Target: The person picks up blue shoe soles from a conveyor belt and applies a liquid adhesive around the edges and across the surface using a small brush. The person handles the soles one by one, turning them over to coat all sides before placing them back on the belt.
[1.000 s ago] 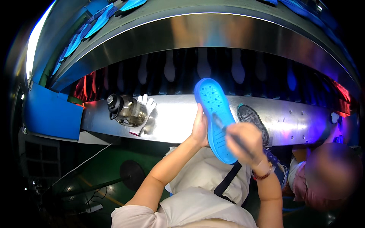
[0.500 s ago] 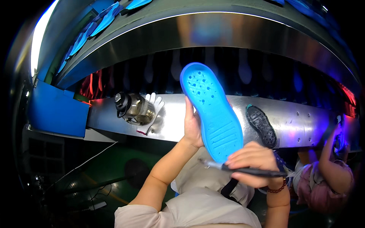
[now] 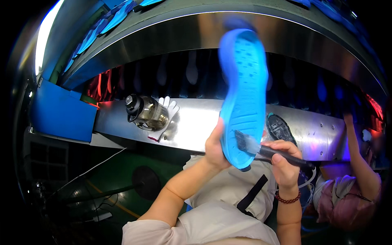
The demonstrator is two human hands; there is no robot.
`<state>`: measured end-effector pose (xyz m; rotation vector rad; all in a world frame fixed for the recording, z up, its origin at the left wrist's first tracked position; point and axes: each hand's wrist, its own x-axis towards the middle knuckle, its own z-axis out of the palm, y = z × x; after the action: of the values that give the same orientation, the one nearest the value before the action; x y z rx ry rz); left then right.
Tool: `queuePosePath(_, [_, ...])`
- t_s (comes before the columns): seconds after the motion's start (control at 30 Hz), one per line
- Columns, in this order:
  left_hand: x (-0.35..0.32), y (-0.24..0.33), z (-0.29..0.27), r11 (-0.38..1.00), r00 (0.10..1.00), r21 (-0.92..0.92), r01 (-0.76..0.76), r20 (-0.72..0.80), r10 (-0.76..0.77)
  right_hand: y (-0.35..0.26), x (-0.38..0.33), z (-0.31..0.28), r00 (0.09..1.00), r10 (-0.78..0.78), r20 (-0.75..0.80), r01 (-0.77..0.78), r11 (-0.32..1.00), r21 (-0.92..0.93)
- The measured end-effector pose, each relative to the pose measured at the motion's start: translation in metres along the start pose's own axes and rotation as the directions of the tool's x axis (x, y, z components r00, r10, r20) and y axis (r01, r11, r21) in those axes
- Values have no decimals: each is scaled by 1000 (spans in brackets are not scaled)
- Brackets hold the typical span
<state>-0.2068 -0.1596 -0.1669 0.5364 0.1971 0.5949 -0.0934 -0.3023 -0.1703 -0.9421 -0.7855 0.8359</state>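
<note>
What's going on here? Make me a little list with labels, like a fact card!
Left hand: holds the blue shoe sole upright by its lower edge
Right hand: grips a dark-handled brush, bristles on the sole's heel end
Shelf: shiny metal, just past the hands
On shelf: glass jar on its side, white glove, dark sole
Nearby: another person, lower right

No packages, labels, signs or screens can be made out anywhere around the metal bench.
</note>
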Motion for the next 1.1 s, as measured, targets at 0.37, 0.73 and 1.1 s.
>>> queuePosePath(0.37, [14, 5, -3, 967, 986, -231, 107, 147, -74, -25, 9, 16, 929, -134, 344, 272, 880, -389])
queuePosePath(0.73, [21, 18, -8, 936, 963, -244, 254, 150, -223, -23, 17, 2, 916, -170, 364, 358, 756, -548])
queuePosePath(1.1, [14, 21, -10, 768, 791, 211, 604, -43, -610, -39, 12, -10, 768, 229, 598, 283, 717, -637])
